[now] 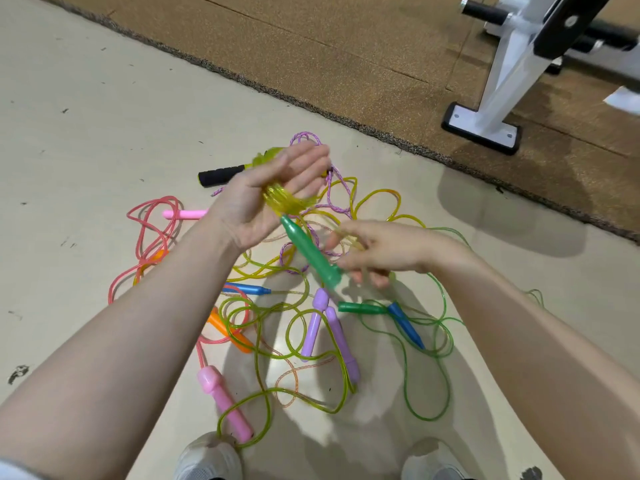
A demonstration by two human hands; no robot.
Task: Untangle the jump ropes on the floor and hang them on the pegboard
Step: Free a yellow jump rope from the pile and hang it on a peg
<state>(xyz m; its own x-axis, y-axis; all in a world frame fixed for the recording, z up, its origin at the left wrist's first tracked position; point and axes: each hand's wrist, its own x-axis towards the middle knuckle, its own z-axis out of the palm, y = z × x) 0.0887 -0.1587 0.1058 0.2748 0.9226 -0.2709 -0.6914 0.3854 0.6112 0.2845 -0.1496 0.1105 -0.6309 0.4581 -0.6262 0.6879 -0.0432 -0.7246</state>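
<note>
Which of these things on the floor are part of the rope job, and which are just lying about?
Job: yellow rope coils round the left hand; green handle; right hand pinching cord; rope tangle on the floor.
Lying about: white bench frame; brown mat.

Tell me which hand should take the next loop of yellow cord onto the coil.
Right, probably. The left hand already has the wound yellow coil around its fingers, with a green handle hanging below it. The right hand pinches the loose yellow cord beside it, so it can feed the next loop.
</note>
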